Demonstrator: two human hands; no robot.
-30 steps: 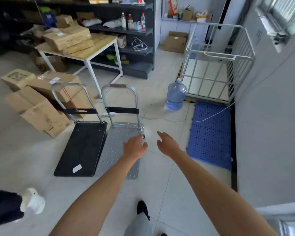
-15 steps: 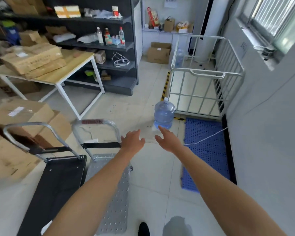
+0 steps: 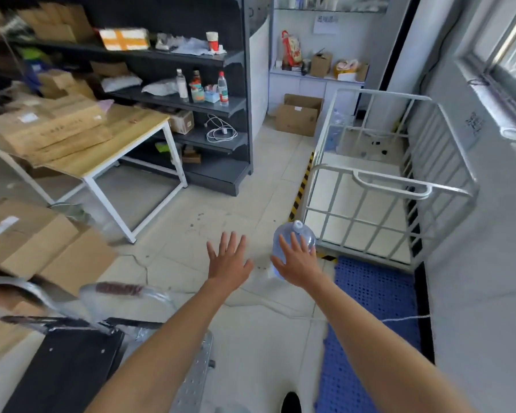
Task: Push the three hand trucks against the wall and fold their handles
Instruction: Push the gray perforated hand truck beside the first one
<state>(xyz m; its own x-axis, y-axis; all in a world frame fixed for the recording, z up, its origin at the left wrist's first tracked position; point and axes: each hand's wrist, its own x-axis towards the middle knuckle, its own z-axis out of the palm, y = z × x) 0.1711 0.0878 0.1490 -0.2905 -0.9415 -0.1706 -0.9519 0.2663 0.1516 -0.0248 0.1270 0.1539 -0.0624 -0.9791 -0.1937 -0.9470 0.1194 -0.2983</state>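
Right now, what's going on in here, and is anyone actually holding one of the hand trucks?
Nobody is. The left hand and the right hand are stretched forward, open and empty, over the tiled floor in front of a blue water jug. Two hand trucks, a black one and a silver one, sit at lower left with handles upright, not folded. A white cage cart stands by the wall on the right.

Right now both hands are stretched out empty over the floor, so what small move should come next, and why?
Probably walk on and close both hands on the white cage cart's front rail. The left hand and right hand are open, holding nothing, reaching toward it. The water jug stands in the way, so step around it. The two flat trucks' handles are upright, low on the left.
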